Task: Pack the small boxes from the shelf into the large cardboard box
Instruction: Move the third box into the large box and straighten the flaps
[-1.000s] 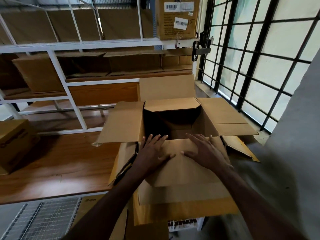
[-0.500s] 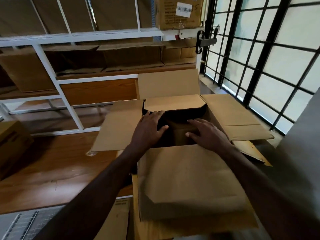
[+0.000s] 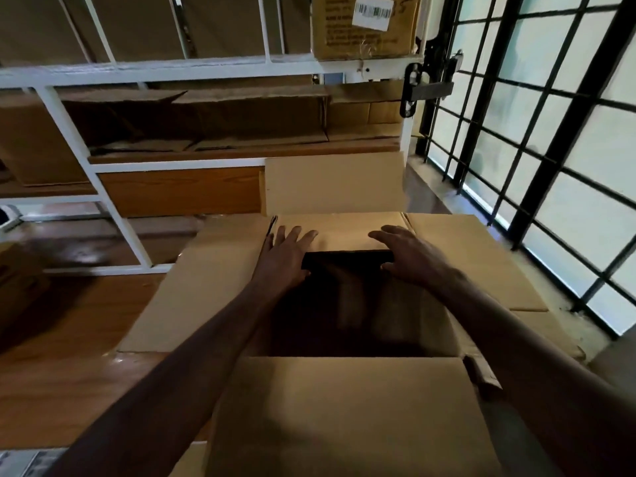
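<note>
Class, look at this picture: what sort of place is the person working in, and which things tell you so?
Probably a storeroom or small warehouse. White metal shelving holds flattened cardboard, a carton with a barcode label sits on top, and a large open cardboard box stands on a wooden table.

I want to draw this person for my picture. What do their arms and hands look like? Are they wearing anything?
Both arms are bare for all that shows, with no sleeves in view. The left hand and right hand wear no gloves, and I can see no rings, watch or bracelet. The light is dim, so small details could be missed.
</note>
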